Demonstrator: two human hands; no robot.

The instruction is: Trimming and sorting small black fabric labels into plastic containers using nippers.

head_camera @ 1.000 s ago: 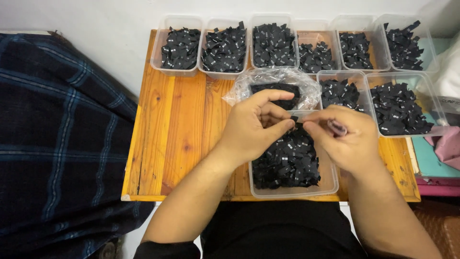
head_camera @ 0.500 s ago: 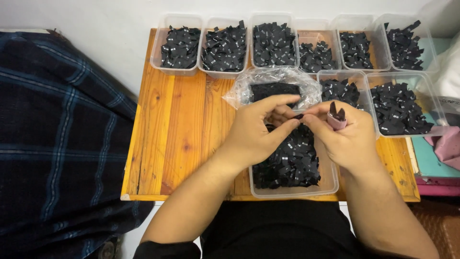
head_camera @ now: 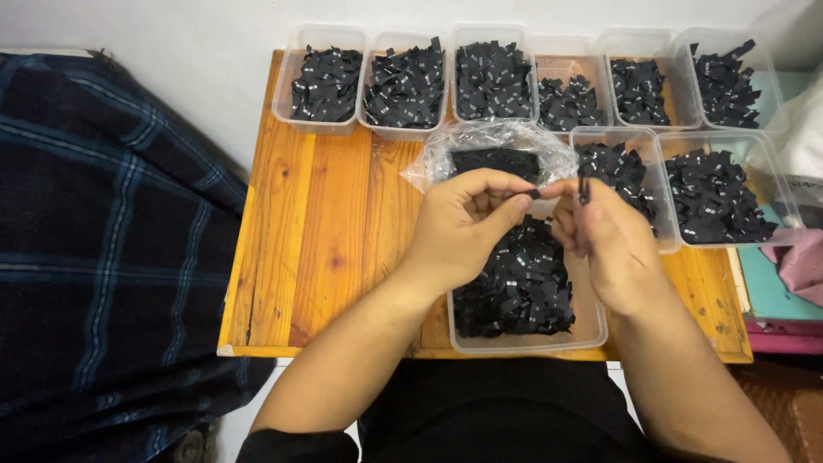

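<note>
Hands: both raised together over the near tub, fingertips meeting so one small piece can be worked between them.
Left hand: curled, thumb and forefinger pinched shut on a small black tag; other fingers folded under, out of the way.
Right hand: pinched closed on a thin dark piece that stands up above the knuckles; cannot tell if it is a second tag or a tool.
Tag position: in the air, between the two hands, just above the near tub and in front of the bag.
Near tub: clear plastic, heaped with black tags, set right at the table edge by the body so picking is short.
Plastic bag: crumpled clear bag with more black tags, lying open just behind the hands.
Back tubs: row of clear tubs along the wall, each holding a separate batch, kept well apart from the working tub.
Right tubs: two more, beside the right hand, within reach.
Table: bare wood on the left, slatted.
Plaid cloth: dark, left of the table, untouched.
</note>
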